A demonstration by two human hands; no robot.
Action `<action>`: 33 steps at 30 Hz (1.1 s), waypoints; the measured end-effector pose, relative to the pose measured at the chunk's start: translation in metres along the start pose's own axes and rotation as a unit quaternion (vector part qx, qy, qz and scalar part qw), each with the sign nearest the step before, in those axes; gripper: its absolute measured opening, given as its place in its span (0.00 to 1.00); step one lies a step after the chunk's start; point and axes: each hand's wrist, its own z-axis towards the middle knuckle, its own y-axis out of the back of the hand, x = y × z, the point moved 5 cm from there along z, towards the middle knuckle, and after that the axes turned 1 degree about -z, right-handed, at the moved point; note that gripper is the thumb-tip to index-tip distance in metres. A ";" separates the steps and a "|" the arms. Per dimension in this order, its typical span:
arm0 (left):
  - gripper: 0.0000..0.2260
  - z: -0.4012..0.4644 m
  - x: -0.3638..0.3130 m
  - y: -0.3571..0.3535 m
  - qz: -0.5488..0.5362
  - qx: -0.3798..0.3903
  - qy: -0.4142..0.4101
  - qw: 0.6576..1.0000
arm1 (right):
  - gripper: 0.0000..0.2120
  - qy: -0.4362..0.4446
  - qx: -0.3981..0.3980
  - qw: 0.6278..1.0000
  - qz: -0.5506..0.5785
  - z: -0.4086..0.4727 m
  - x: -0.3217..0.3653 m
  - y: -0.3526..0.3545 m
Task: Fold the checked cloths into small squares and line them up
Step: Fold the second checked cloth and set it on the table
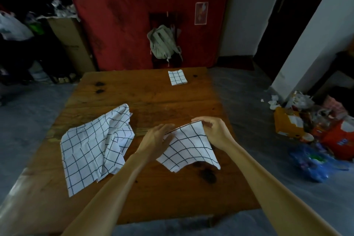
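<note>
I see the partly folded checked cloth (pixel 188 146) held up over the near right part of the wooden surface (pixel 153 97), its lower corners drooping toward the wood. My right hand (pixel 212 130) pinches its top corner, fingers curled round the edge. My left hand (pixel 158 140) lies against the cloth's left edge with fingers straight and fairly flat (whether the thumb grips underneath I cannot tell). To the left lies a crumpled pile of unfolded checked cloths (pixel 95 143), well apart from the one I hold and reaching near the surface's left edge. One finished folded square (pixel 177 77) sits flat near the far edge, alone. Beyond the surface a pale backpack (pixel 162 44) rests on a dark chair (pixel 164 23) against a red hanging. Litter and packets (pixel 310 126) lie on the floor to the right.
</note>
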 end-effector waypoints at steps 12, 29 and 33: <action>0.04 0.027 -0.054 0.019 -0.061 -0.150 -0.039 0.986 | 0.12 0.027 0.010 0.997 0.069 0.007 0.021 0.018; 0.15 0.015 -0.029 0.002 -0.080 -0.079 0.049 0.992 | 0.07 0.080 -0.069 0.994 0.010 0.011 0.029 0.023; 0.08 0.010 -0.025 -0.009 -0.111 -0.023 0.084 0.990 | 0.05 0.061 -0.122 0.989 0.052 0.012 0.024 0.031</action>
